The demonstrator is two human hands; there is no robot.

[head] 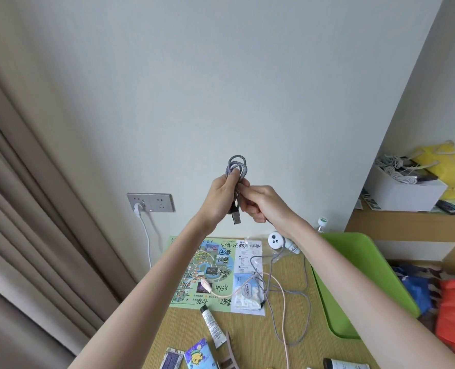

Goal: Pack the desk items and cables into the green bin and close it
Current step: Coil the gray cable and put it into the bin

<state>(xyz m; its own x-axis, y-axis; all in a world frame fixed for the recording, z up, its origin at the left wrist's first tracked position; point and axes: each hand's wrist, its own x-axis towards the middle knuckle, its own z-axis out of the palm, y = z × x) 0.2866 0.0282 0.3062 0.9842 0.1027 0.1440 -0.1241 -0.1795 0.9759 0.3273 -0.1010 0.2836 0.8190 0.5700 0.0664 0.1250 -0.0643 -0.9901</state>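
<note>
Head view: we see both hands raised before the wall, the left hand point(219, 197) curled round a coil of grey braided cable point(235, 165) whose USB plug point(236, 219) hangs below the fist. The right hand point(261, 205) pinches the same cable just beside it, and the loose length trails down to the surface point(183, 334). On that surface we note a pink cable point(283, 302), a printed map point(210, 272) and a white tube point(212, 326); the green bin point(367, 262) lies at its right edge, well apart from the coil.
</note>
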